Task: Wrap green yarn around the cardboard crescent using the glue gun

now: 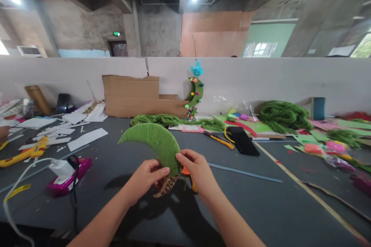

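Above the near part of the table I hold a cardboard crescent [156, 139] wound with green yarn. Its lower end [168, 187] is bare cardboard with printed characters. My left hand [146, 181] pinches the inner edge near that end, thumb on top. The fingers of my right hand [197, 168] are closed on the outer edge opposite; whether they also hold a yarn strand is hard to see. An orange and yellow object [193, 187] shows partly behind my right hand, its kind hidden.
Green yarn skeins [284, 115] and a decorated crescent [196, 92] stand along the back, near a cardboard sheet [130, 98]. A box cutter [222, 140], phone [243, 141] and metal ruler [246, 173] lie right. Left are a purple power strip [82, 168], glue gun [31, 154] and paper scraps.
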### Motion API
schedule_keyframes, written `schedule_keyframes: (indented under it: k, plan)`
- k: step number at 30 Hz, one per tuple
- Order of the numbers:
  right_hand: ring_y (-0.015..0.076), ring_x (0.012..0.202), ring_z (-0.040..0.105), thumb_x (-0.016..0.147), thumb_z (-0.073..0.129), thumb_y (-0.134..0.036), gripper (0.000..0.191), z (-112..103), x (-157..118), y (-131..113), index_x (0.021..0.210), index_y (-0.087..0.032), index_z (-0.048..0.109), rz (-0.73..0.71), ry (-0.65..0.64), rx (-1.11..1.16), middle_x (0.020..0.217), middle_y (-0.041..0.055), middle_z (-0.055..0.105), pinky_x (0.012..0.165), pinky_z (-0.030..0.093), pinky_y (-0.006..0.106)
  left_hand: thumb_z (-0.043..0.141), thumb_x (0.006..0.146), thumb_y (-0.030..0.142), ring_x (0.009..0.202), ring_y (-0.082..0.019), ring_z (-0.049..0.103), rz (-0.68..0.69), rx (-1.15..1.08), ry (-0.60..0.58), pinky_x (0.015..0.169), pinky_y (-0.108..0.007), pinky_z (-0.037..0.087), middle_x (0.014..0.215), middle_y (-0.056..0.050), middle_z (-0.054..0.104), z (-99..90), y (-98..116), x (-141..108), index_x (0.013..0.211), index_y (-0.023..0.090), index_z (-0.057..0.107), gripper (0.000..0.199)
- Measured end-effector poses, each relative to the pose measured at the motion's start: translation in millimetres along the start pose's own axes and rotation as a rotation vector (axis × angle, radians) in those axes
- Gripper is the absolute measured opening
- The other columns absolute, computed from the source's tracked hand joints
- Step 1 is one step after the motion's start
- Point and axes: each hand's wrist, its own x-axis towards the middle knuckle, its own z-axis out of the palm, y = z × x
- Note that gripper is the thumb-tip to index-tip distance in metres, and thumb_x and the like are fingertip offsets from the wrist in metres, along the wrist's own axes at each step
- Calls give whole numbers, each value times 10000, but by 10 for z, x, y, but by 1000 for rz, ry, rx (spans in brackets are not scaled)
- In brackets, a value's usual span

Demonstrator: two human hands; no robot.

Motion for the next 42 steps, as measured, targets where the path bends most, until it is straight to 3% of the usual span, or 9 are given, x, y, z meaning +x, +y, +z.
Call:
schedule_keyframes:
  k: [3, 10, 15, 18, 20, 26, 31, 36, 42]
  plan:
    - [122, 579, 505, 681, 624, -405, 250, -22, 24, -18, 733, -161, 611, 19, 50, 77, 647, -3, 569, 527, 410, 223, 677, 647, 322, 592, -119, 547, 64, -29, 55, 562, -227, 435, 660, -5, 609, -83, 19, 30, 798, 139, 619, 244]
    - [113, 523, 511, 638, 663, -383, 241, -65, 9, -3, 714, -164, 600, 49, 107, 172, 602, -15, 571, 507, 426, 231, 669, 641, 324, 419, -96, 505, 72, -53, 233, 419, -206, 401, 508, 32, 545, -73, -52, 91, 668, 149, 556, 211]
    - [120, 550, 544, 638, 664, -373, 221, -43, -16, 25, 709, -172, 604, 62, 66, 191, 607, -16, 598, 549, 435, 242, 565, 739, 405, 293, -44, 340, 90, -31, 269, 321, -154, 232, 369, 79, 424, -35, -58, 8, 677, 152, 575, 261]
    - [114, 541, 534, 652, 651, -376, 212, -37, -2, 48, 699, -173, 609, 56, 30, 177, 592, -26, 592, 544, 421, 238, 510, 765, 446, 358, -63, 425, 78, -44, 213, 368, -171, 307, 412, 29, 479, -14, -45, -40, 565, 132, 570, 376]
    - [115, 551, 531, 660, 646, -374, 209, -22, 8, 71, 694, -170, 617, 48, 3, 154, 593, -27, 591, 555, 413, 238, 572, 728, 413, 454, -83, 492, 69, -74, 141, 414, -178, 350, 526, 2, 548, 6, -41, -67, 654, 125, 611, 300]
    - [129, 655, 529, 684, 639, -365, 205, 88, -25, 42, 695, -160, 644, 15, -70, 66, 662, -16, 605, 642, 403, 238, 653, 675, 283, 350, -18, 285, -1, -118, 71, 331, -155, 148, 485, 76, 421, 52, -80, -118, 788, 125, 602, 201]
    - [167, 895, 554, 752, 559, -372, 240, 101, -76, -69, 907, -202, 627, -6, -155, 24, 920, 22, 643, 804, 408, 271, 630, 703, 278, 327, -42, 343, 22, -178, 140, 321, -157, 210, 431, 68, 464, 45, -49, -122, 830, 133, 591, 197]
    - [198, 1001, 536, 627, 674, -267, 460, 73, -96, 15, 1058, -218, 520, -98, -120, -123, 1070, 53, 591, 851, 408, 328, 668, 672, 271, 441, -72, 486, 83, -315, 203, 432, -176, 373, 515, 29, 574, 30, 2, -128, 756, 129, 607, 176]
    - [172, 754, 559, 747, 545, -230, 50, 63, -160, 18, 754, -188, 571, -262, -136, -440, 757, 19, 603, 681, 424, 289, 690, 664, 222, 618, -111, 592, 51, -493, 170, 622, -229, 482, 692, -10, 649, 79, 43, -184, 764, 126, 629, 151]
